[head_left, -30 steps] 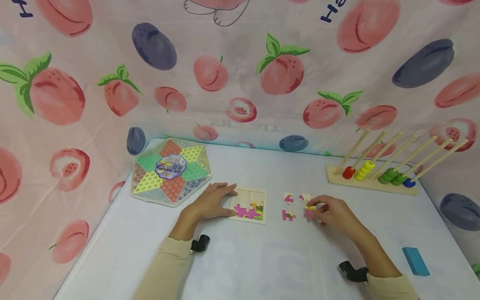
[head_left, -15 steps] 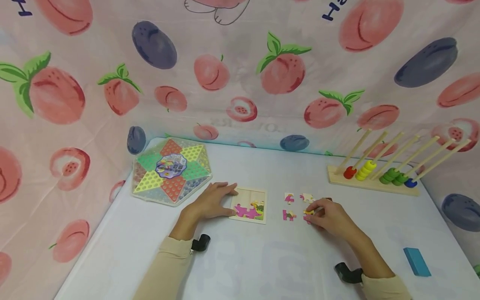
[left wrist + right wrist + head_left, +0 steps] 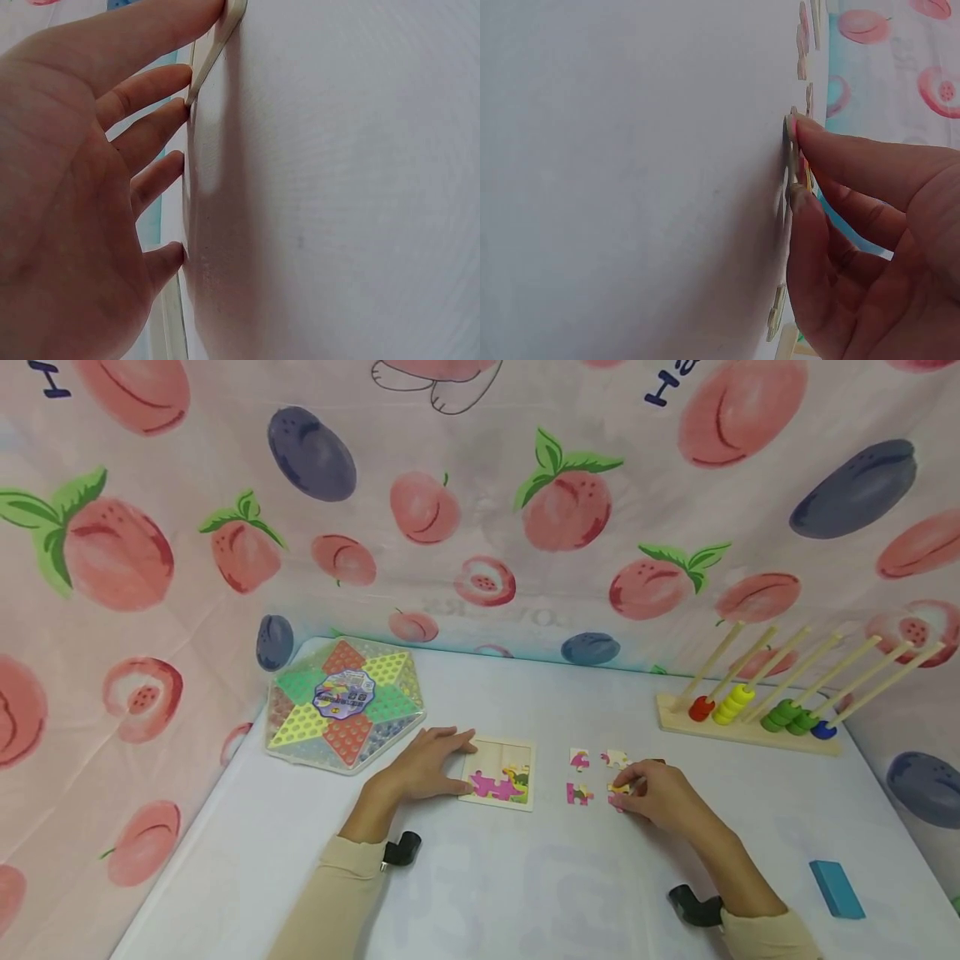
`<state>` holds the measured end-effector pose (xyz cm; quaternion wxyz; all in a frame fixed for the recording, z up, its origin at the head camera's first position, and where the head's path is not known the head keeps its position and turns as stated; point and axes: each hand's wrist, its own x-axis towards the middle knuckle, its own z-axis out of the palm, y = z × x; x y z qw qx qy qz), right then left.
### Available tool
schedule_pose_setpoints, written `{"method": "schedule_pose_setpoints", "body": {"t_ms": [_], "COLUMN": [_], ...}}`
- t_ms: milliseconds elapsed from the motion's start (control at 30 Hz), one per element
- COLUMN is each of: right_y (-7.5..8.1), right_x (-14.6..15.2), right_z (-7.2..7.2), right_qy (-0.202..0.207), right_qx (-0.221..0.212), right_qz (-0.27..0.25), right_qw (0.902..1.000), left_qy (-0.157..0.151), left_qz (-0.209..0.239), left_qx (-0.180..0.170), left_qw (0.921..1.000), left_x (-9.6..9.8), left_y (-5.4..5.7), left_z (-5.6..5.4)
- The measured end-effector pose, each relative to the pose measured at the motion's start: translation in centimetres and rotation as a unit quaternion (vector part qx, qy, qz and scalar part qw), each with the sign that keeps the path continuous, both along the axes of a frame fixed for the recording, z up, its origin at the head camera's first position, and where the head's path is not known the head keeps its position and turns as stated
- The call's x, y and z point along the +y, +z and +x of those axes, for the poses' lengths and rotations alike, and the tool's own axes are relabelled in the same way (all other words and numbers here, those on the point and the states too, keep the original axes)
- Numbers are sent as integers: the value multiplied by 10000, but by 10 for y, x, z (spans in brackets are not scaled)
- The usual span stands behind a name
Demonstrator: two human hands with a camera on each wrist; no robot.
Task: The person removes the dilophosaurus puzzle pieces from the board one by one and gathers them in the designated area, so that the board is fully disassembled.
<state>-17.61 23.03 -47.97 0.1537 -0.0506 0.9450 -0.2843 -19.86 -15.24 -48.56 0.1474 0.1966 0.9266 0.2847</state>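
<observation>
One puzzle frame [image 3: 489, 758] on tabletop [image 3: 480, 885]; left hand [image 3: 423, 765], fingers spread, touches frame's edge at 9 o'clock. Right hand [image 3: 663, 793], at frame's 3 o'clock, pinches puzzle piece [image 3: 616, 806], thumb against fingers.

Pink fruit-printed fabric backdrop [image 3: 480, 452] bears dark-blue letters "H" [image 3: 50, 378] at ten o'clock, "Ha" [image 3: 664, 385] at one; print on the scalloped purple-and-white label [image 3: 343, 694], hexagonal plastic box [image 3: 347, 741], nine o'clock, is illegible.
</observation>
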Motion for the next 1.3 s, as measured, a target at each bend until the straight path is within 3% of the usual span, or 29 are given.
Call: {"method": "schedule_pose_setpoints", "body": {"t_ms": [233,567,867,1000,1133,1300], "right_y": [0,-1,0,1,6,17], "right_x": [2,1,-2,-4,-12,-30], "right_z": [0,3,8,7,3,-4], "right_qy": [123,71,207,31,-135,60], "right_qx": [289,318,628,802,949,1018], "right_qz": [299,320,405,406,333,267], "right_qw": [9991,9990,9970,9959,9948,9944], "left_qy": [14,33,10,3,-4,-8], "left_qz": [-20,48,85,36,35,60], "left_qx": [-26,-28,30,12,23,34], "left_qw": [10000,10000,10000,10000,10000,10000], "left_x": [0,0,0,0,0,0], "left_y": [-1,1,-3,-3,-1,1], "left_z": [0,1,-1,-1,-1,0]}}
